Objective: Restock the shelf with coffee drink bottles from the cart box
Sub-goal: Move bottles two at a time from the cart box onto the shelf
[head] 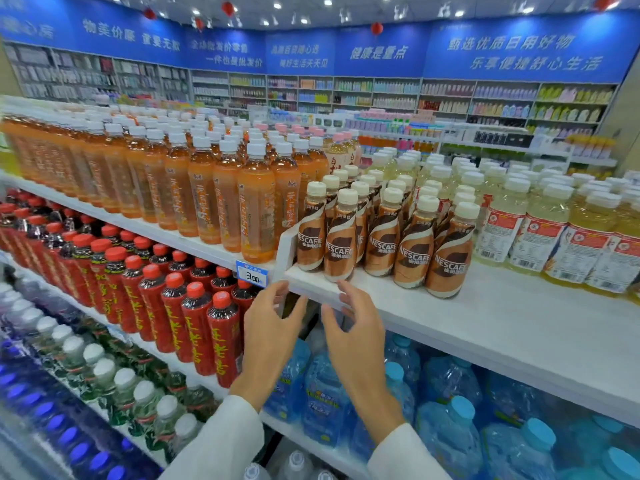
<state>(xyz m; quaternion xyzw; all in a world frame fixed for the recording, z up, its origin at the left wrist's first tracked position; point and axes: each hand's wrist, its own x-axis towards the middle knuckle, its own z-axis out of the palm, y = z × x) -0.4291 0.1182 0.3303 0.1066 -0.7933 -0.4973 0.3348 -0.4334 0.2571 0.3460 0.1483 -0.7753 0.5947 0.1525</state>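
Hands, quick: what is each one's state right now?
Left hand: open, holding nothing.
Right hand: open, holding nothing, fingers by the shelf edge.

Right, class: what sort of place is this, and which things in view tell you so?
Most likely a supermarket drinks aisle: white shelf packed with brown Nescafe coffee bottles, a blue-and-white price tag reading 3.00, and blue wall banners.
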